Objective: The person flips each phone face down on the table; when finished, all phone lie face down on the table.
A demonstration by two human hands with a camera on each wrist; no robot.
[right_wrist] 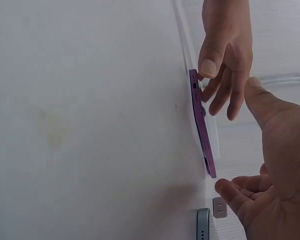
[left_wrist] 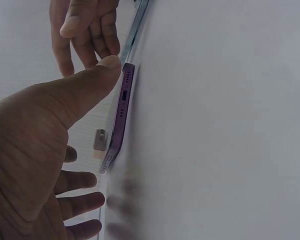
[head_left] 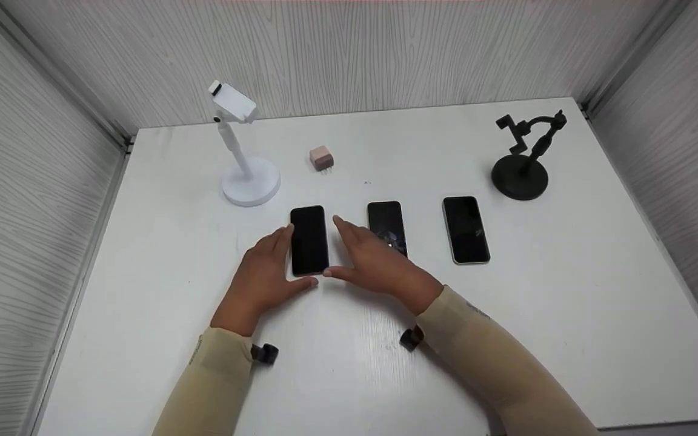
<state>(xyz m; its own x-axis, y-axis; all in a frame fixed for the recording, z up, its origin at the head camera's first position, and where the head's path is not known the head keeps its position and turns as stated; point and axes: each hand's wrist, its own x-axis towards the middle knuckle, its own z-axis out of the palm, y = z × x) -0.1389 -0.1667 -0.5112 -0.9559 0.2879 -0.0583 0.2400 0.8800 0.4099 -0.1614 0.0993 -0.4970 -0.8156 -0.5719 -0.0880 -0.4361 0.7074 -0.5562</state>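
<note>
White tabletop (head_left: 337, 381): purple-edged phone (head_left: 309, 242), long axis roughly front-to-back, port end (left_wrist: 123, 96) nearest.

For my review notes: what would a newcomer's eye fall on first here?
Probably the left hand and right hand, flanking the leftmost phone in a row of three. Next, perhaps, the black stand, stark against the white table at back right, and the white stand at back left.

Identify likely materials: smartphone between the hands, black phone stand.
Smartphone: probably glass front, given its smooth, flat black face; purple frame seems satin metal, from its soft sheen. Black phone stand: matte, painted metal or plastic; the dull surface can't settle which.
</note>
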